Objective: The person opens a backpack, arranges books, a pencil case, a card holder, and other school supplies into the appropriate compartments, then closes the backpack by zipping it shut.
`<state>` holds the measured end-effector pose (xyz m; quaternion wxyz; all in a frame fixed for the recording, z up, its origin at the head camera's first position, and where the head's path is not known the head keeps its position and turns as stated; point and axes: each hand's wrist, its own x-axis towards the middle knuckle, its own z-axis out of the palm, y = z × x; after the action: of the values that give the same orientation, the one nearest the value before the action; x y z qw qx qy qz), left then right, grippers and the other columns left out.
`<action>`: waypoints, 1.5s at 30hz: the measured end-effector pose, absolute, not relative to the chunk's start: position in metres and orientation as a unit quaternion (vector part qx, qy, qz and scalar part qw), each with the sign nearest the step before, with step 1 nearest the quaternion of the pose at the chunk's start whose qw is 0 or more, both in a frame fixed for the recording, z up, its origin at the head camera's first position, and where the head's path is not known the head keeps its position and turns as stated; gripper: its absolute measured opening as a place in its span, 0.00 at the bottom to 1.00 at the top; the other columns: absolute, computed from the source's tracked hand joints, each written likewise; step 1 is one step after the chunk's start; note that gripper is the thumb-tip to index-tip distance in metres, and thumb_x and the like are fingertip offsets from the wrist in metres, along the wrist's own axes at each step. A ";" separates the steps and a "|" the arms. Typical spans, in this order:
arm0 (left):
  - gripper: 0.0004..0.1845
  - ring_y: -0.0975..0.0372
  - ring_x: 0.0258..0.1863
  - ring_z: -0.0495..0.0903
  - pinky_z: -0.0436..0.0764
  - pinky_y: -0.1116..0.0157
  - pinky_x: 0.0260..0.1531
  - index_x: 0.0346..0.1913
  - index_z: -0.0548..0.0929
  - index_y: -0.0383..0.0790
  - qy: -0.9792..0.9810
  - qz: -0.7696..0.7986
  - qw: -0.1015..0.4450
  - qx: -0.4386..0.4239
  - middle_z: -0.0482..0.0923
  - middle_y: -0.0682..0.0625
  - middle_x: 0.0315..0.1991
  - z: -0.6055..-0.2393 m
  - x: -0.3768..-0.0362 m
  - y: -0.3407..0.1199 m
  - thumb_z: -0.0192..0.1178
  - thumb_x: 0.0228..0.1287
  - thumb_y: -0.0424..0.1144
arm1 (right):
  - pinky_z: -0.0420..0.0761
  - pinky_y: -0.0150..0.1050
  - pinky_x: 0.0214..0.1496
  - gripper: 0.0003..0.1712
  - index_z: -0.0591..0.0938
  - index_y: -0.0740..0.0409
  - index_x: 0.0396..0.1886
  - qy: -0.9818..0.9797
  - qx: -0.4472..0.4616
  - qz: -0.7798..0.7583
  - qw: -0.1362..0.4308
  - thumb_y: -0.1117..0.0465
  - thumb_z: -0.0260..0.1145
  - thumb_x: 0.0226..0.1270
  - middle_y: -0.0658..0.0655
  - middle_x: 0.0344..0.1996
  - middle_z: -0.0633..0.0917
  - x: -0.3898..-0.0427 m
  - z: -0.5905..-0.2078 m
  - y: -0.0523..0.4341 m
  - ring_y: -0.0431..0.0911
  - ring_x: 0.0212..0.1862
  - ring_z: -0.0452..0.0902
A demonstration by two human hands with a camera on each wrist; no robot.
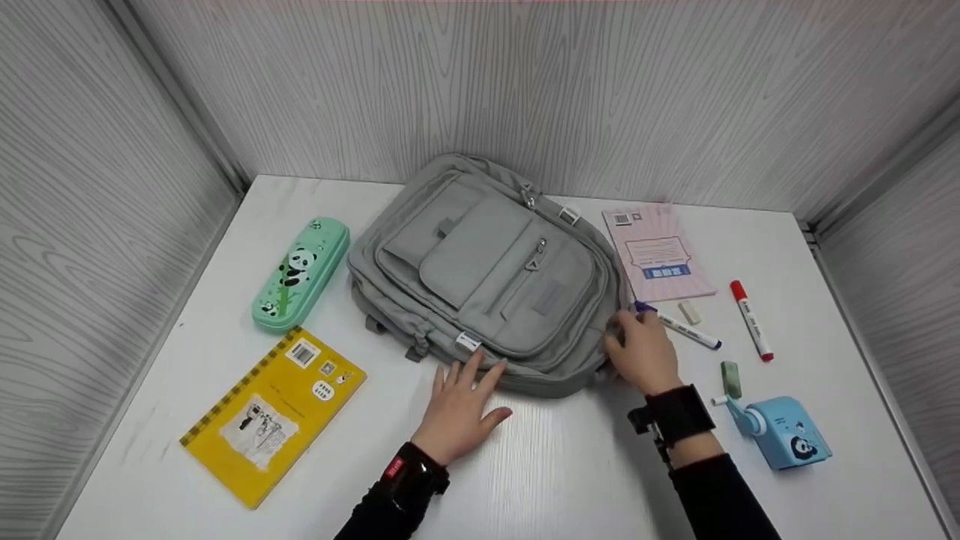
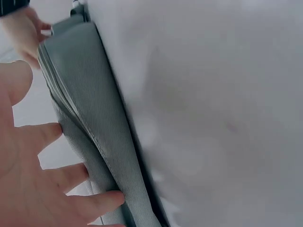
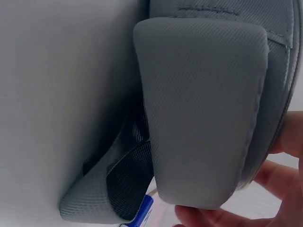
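My left hand [image 1: 459,405] lies flat on the white table [image 1: 570,480], fingers spread and straight, their tips touching the near edge of the grey backpack [image 1: 487,274], which lies face up in the middle of the table. It grips nothing. My right hand [image 1: 639,351] is at the backpack's near right corner, wrist bent inward, fingers curled round the padded edge there; the right wrist view shows my fingertips [image 3: 203,216] under that corner. A blue-capped marker [image 1: 686,328] lies just beside this hand.
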<state>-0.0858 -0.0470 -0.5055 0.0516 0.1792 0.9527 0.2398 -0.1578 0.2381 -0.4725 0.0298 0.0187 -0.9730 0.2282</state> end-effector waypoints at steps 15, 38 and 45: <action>0.15 0.36 0.70 0.65 0.59 0.37 0.71 0.43 0.77 0.34 0.939 0.327 -0.016 0.107 0.65 0.29 0.68 -0.509 -0.113 -0.096 0.58 0.71 0.46 | 0.71 0.38 0.30 0.13 0.82 0.53 0.45 -0.967 0.100 0.235 -0.001 0.52 0.68 0.66 0.54 0.32 0.79 -0.047 -0.475 0.173 0.42 0.27 0.73; 0.06 0.39 0.66 0.71 0.69 0.44 0.67 0.43 0.79 0.30 0.951 0.275 -0.106 0.091 0.73 0.33 0.64 -0.498 -0.129 -0.110 0.58 0.68 0.31 | 0.72 0.29 0.28 0.27 0.74 0.57 0.65 -0.901 0.208 0.381 0.007 0.56 0.66 0.69 0.46 0.24 0.80 -0.024 -0.487 0.141 0.30 0.25 0.70; 0.21 0.46 0.62 0.75 0.73 0.47 0.65 0.58 0.78 0.35 0.931 0.284 -0.107 0.202 0.76 0.38 0.60 -0.479 -0.081 -0.076 0.64 0.65 0.40 | 0.72 0.27 0.24 0.14 0.78 0.68 0.51 -0.846 -0.009 0.502 0.181 0.72 0.61 0.66 0.63 0.31 0.84 -0.078 -0.481 0.199 0.29 0.21 0.69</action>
<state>-0.0809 -0.0760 -0.4794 -0.1074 0.2018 0.9313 0.2835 -0.0778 0.1993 -0.4815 0.1806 -0.0092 -0.8459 0.5018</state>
